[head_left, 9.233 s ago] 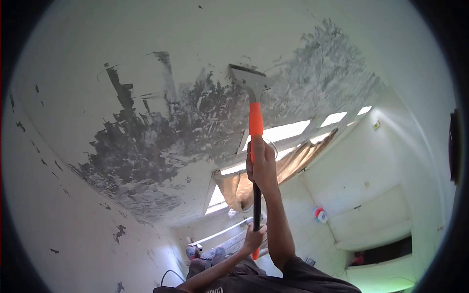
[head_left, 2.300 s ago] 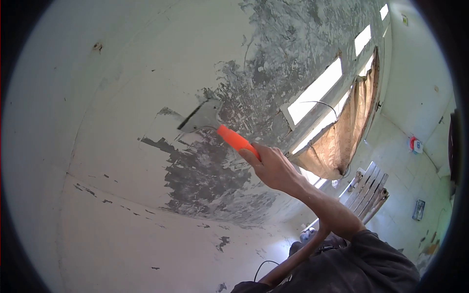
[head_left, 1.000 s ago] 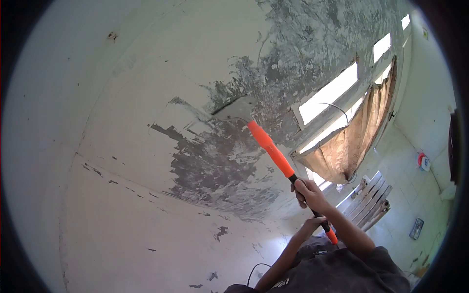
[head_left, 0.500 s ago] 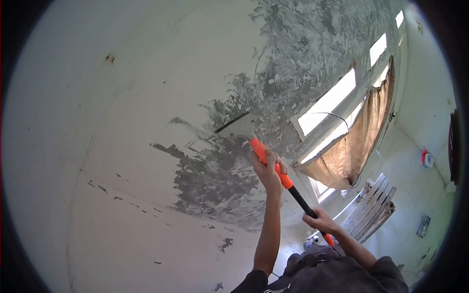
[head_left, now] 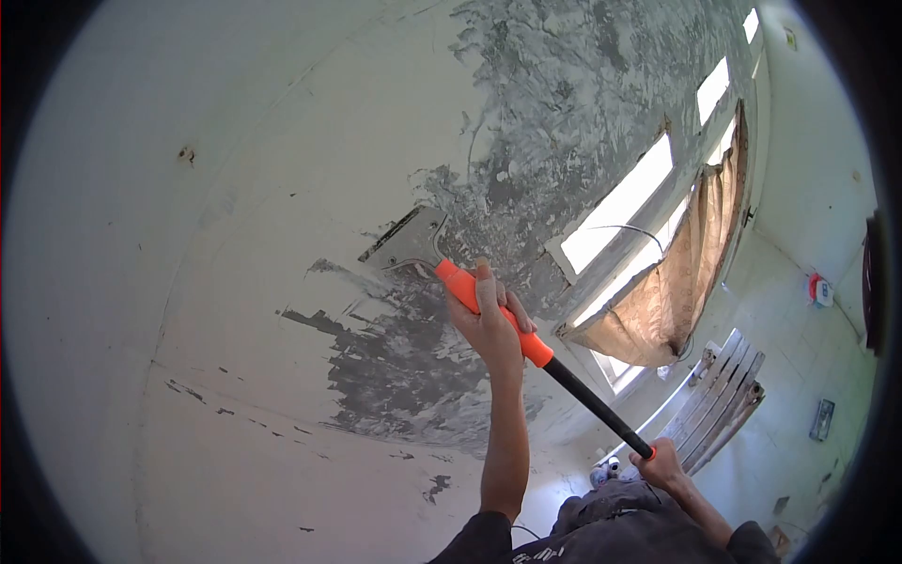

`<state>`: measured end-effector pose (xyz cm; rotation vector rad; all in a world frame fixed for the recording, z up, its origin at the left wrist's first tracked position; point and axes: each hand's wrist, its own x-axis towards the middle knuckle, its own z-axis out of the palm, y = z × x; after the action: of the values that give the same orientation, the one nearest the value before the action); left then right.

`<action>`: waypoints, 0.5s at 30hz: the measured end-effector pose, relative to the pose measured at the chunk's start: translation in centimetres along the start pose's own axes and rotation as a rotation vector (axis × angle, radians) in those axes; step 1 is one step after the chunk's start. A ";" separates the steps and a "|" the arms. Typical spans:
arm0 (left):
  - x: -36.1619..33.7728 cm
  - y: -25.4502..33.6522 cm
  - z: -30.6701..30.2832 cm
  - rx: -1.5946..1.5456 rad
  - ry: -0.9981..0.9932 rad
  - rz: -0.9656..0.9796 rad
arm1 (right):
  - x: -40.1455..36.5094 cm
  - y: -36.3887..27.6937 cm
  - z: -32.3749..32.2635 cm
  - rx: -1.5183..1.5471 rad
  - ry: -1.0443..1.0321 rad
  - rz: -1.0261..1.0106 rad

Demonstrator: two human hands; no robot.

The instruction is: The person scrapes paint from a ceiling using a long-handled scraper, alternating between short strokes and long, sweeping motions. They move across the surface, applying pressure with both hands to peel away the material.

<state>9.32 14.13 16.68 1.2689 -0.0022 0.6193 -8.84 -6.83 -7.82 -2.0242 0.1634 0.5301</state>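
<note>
A long-handled scraper (head_left: 592, 402) reaches up from my body to the pale painted surface (head_left: 244, 282). My left hand (head_left: 490, 324) is wrapped round its orange grip, thumb lying along the top. My right hand (head_left: 662, 466) closes round the low end of the black shaft, where a little orange shows. The wide metal scraper head (head_left: 411, 241) lies against the surface, its dark blade edge at the border of a scraped grey patch (head_left: 399, 362). Rough grey scraping (head_left: 554, 113) spreads from there toward the windows.
Bright windows (head_left: 620, 202) on the right have a hanging brown cloth (head_left: 691, 282). Below stands a slatted wooden bench or platform (head_left: 714, 399). On the tiled floor lie a red and white container (head_left: 820, 290) and a grey rectangular object (head_left: 821, 420).
The scraper head has moved left and slightly up, showing more of its metal plate. My left hand has shifted left with it; my right hand now sits lower, at the shaft's end.
</note>
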 end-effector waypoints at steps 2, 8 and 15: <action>-0.2 -0.4 0.1 -0.006 0.014 0.011 | 0.1 1.4 0.0 0.019 -0.001 -0.002; -0.3 -0.1 -0.6 0.000 -0.005 -0.035 | -2.2 0.5 0.6 -0.014 0.006 0.104; -0.5 -0.2 -1.7 -0.051 0.000 -0.058 | -3.2 2.0 2.0 -0.058 -0.049 0.078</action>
<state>8.46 15.37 15.78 1.2152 0.0183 0.5661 -12.94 -6.45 -8.87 -2.0652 0.2002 0.6395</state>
